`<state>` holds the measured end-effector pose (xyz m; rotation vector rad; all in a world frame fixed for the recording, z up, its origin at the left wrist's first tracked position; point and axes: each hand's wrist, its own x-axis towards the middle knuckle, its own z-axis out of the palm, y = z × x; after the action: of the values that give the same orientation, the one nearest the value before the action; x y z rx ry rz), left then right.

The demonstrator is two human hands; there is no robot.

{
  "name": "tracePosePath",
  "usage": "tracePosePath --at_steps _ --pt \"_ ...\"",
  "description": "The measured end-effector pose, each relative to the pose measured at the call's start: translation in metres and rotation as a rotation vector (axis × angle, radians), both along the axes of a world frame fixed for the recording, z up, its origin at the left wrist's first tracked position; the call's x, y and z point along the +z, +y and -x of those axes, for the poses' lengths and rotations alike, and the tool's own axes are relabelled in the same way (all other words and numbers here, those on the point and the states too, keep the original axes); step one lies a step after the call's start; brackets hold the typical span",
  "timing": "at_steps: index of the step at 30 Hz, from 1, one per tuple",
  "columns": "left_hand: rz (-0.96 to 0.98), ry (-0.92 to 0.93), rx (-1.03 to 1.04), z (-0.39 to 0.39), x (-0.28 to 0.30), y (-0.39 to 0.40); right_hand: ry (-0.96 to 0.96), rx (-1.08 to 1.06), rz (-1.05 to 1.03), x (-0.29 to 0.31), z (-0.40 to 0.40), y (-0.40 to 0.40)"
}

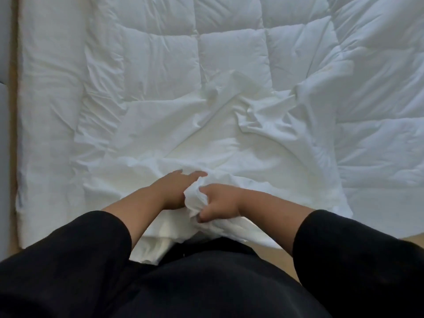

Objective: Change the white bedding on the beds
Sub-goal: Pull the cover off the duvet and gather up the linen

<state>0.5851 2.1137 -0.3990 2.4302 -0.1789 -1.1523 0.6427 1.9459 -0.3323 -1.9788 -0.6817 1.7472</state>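
No legible brand, label or writing anywhere on the fabric. One quilted white duvet (229, 53), stitched into puffy squares, spread across one bed (46, 111). One thinner white sheet (183, 134) lying crumpled over the duvet's near half, deeply creased, its near edge hanging past the bed's edge toward the person. Two bare hands, both in black sleeves (68, 244) pushed up the forearm. Right hand (218, 203) curled tight around a bunched wad of the sheet (knuckles up, fingertips tucked under). Left hand (176, 189) just beside it, fingers straight, pressing on the same fabric. Tan floor (270, 253) below the hanging edge
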Motion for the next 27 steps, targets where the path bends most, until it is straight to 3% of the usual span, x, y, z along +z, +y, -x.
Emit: tracePosePath --at_steps 4,7,10,14,16,19,21,27 --pt "-0.092 0.1 0.165 0.026 -0.019 -0.002 -0.358 0.053 0.096 -0.048 -0.067 -0.031" --pt "-0.17 0.045 0.337 0.042 -0.03 0.002 -0.527 0.299 0.13 -0.085 -0.109 -0.021" --pt "-0.304 0.027 0.27 0.035 -0.045 0.017 -0.721 0.502 0.023 -0.113 -0.142 0.025" --pt "-0.455 0.097 0.242 0.017 -0.074 0.05 -0.956 0.6 -0.064 -0.154 -0.188 0.096" --pt "-0.47 0.113 0.229 0.008 -0.089 0.059 -0.963 0.647 0.091 -0.177 -0.204 0.114" --pt "-0.318 0.113 0.315 -0.002 -0.105 0.063 -0.896 0.661 0.267 -0.205 -0.217 0.12" --pt "-0.239 0.076 0.361 -0.002 -0.108 0.06 -0.827 0.625 0.257 -0.213 -0.211 0.124" --pt "-0.288 -0.3 0.249 0.054 -0.08 0.043 -0.435 0.458 0.23 -0.188 -0.138 0.088"
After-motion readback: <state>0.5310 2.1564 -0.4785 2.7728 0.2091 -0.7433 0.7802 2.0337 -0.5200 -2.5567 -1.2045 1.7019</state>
